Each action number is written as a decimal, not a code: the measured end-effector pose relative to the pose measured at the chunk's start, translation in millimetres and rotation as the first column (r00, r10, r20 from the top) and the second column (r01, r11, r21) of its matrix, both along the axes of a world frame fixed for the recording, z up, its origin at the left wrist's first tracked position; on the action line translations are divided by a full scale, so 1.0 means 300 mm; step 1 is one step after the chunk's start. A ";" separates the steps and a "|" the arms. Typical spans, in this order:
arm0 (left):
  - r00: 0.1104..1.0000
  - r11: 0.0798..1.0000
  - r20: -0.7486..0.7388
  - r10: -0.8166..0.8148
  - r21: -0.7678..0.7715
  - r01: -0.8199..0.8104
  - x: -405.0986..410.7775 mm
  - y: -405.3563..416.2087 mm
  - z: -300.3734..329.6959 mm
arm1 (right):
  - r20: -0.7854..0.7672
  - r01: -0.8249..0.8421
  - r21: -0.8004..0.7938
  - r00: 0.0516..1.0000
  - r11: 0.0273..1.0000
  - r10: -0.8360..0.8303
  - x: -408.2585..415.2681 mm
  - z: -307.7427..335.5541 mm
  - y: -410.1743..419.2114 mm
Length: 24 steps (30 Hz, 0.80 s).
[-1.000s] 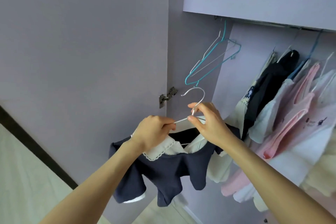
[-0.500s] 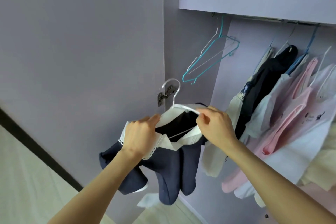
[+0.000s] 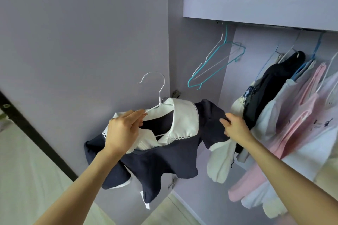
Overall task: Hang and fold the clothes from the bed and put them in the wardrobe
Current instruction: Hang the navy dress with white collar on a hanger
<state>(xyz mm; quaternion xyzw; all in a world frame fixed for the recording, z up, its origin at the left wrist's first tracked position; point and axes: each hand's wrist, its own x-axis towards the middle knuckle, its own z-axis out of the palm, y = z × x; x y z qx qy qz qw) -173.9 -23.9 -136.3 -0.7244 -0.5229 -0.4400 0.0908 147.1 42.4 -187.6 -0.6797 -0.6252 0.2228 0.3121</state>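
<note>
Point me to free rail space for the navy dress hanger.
Free: the stretch of rail between the empty teal hanger and the black garment. Crowded: right of that, the pink and white clothes hang packed together. The left hand holds the white hanger.

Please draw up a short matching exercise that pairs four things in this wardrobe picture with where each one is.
Things:
1. white hanger
2. teal hanger
3. navy dress
4. pink garment

Places:
A. hangs empty at the rail's left end
B. hangs among clothes on the right
C. pinched by the left hand
D. sleeve gripped by the right hand

Pairs: 1-C, 2-A, 3-D, 4-B
</note>
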 end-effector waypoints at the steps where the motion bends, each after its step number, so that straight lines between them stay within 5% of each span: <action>1: 0.999 0.999 -0.010 0.044 0.012 -0.044 -0.011 -0.003 -0.003 | -0.020 0.050 0.016 0.999 0.999 -0.050 -0.002 -0.006 -0.003; 4: 0.988 0.987 0.034 0.149 0.048 -0.150 -0.049 -0.001 -0.016 | -0.083 0.236 0.073 0.970 0.969 -0.230 -0.001 -0.058 -0.032; 8: 0.989 0.986 -0.069 0.128 0.119 -0.119 -0.029 -0.003 -0.034 | 0.282 0.111 -0.226 0.958 0.968 -0.045 -0.029 -0.113 -0.100; 11: 0.990 0.995 -0.138 0.016 0.096 -0.003 0.009 -0.012 -0.066 | 0.121 0.088 0.077 0.988 0.993 -0.097 -0.040 -0.053 -0.095; 14: 0.982 0.994 -0.187 -0.012 0.106 0.033 0.057 -0.025 -0.102 | 0.082 -0.247 0.401 0.969 0.882 0.234 -0.118 0.079 -0.120; 18: 0.974 0.992 -0.225 -0.019 0.120 0.048 0.133 -0.030 -0.131 | 0.005 -0.590 0.137 0.804 0.796 0.595 -0.254 0.150 -0.186; 24: 0.982 0.998 -0.178 -0.057 -0.007 0.057 0.132 -0.013 -0.104 | 0.062 -0.470 0.272 0.880 0.840 0.472 -0.248 0.145 -0.197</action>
